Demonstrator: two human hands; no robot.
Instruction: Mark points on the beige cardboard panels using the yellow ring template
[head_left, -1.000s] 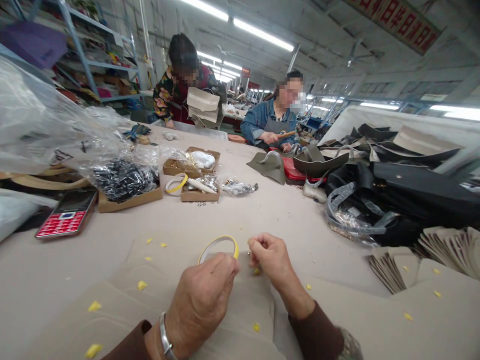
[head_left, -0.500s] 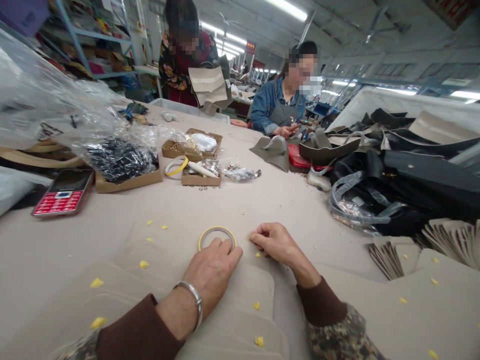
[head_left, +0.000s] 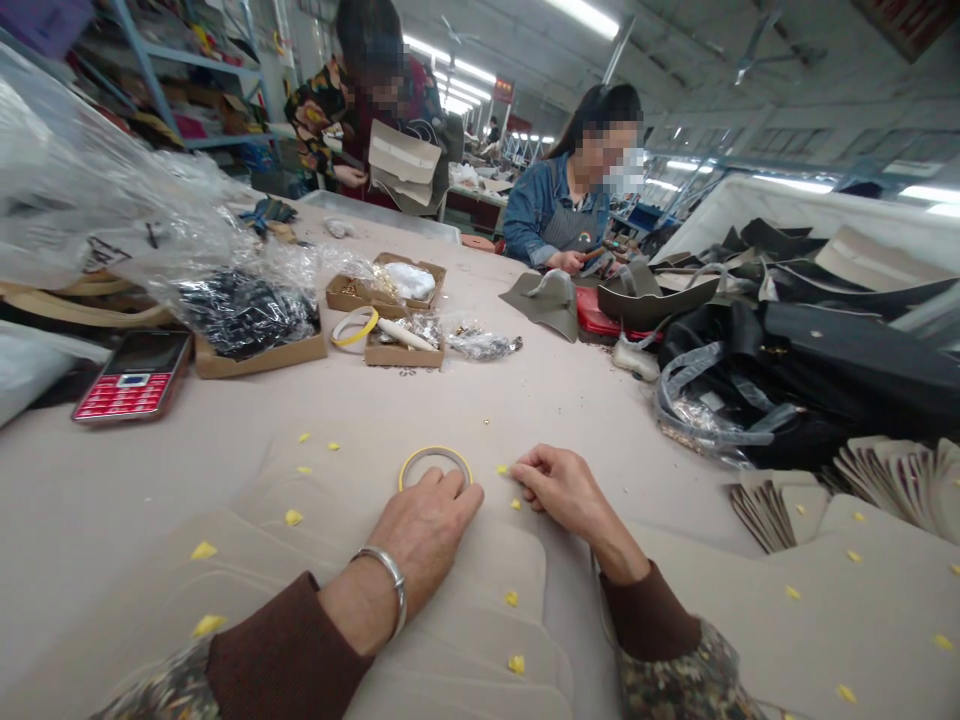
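My left hand, with a silver bangle at its wrist, has its fingers closed over the near side of a yellow tape roll. Its fingertips are partly hidden. To the right, my right hand is closed in a pinch, and nothing shows between thumb and forefinger. Just left of those fingertips lies a small yellow tape piece on the edge of a beige panel. More small yellow bits dot the overlapping beige panels under my left arm.
A red-keyed phone and small cardboard boxes of metal parts stand beyond on the left. Black bags and a fan of beige pieces lie right. More tape-dotted beige panels are near my right arm. Two co-workers are across the table.
My right fingertips have drawn slightly right, off the yellow piece, which now shows in full on the panel. My left hand stays on the tape roll. The far-left co-worker's arm has moved outward.
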